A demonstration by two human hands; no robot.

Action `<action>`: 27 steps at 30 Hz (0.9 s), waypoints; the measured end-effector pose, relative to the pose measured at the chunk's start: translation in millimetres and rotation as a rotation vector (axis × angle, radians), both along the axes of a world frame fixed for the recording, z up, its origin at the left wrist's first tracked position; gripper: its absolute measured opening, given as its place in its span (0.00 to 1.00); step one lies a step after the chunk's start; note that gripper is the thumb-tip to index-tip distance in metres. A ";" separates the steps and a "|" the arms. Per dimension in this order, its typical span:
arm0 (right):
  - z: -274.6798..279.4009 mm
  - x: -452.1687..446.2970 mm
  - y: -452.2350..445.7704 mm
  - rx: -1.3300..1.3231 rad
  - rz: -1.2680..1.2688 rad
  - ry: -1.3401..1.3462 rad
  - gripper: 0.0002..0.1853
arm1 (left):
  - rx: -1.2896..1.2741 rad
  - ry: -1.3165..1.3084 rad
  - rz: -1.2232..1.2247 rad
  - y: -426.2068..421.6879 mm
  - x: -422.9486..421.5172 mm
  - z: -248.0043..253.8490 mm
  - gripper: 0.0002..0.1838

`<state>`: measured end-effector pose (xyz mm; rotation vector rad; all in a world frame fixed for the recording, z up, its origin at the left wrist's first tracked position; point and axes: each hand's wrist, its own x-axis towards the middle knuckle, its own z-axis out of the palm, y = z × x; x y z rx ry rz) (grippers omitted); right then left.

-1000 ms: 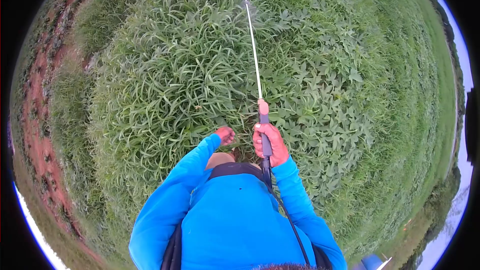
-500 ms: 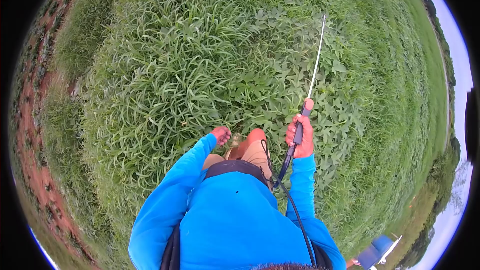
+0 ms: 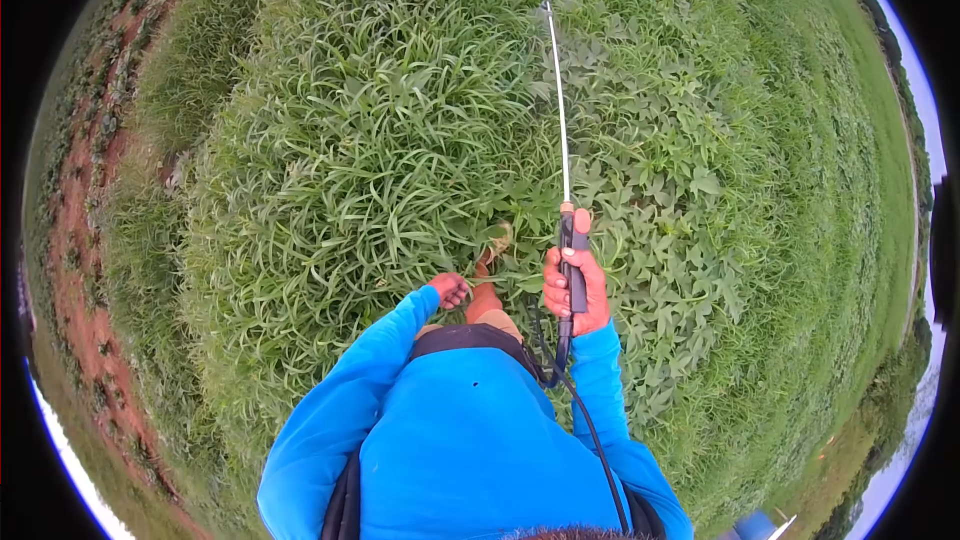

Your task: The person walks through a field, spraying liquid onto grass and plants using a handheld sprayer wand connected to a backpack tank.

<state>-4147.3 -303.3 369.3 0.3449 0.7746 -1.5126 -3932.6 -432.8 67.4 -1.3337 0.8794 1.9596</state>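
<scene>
My right hand is wrapped around the dark handle of a sprayer wand. The wand's thin metal tube points forward over the plants, its tip above the leaves at the top of the view. From the handle's lower end a black hose runs back past my right arm. In front of my waist, my left hand hangs with its fingers loosely curled, and I see nothing in them. Beside it, my legs and a foot are partly hidden by tall grass.
Dense long-bladed grass stands ahead and to the left. Broad-leaved plants grow to the right of the wand. Bare red soil shows at far left. A blurred blue object is at the lower right edge.
The wand's tip has swung to the left, and my right hand has moved slightly left and down with it. My left hand is a little lower. My legs and feet have shifted.
</scene>
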 end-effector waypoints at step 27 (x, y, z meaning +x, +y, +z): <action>11.0 -137.3 -156.1 -0.153 0.299 0.041 0.11 | -0.136 0.093 -0.122 -152.7 -177.2 15.7 0.13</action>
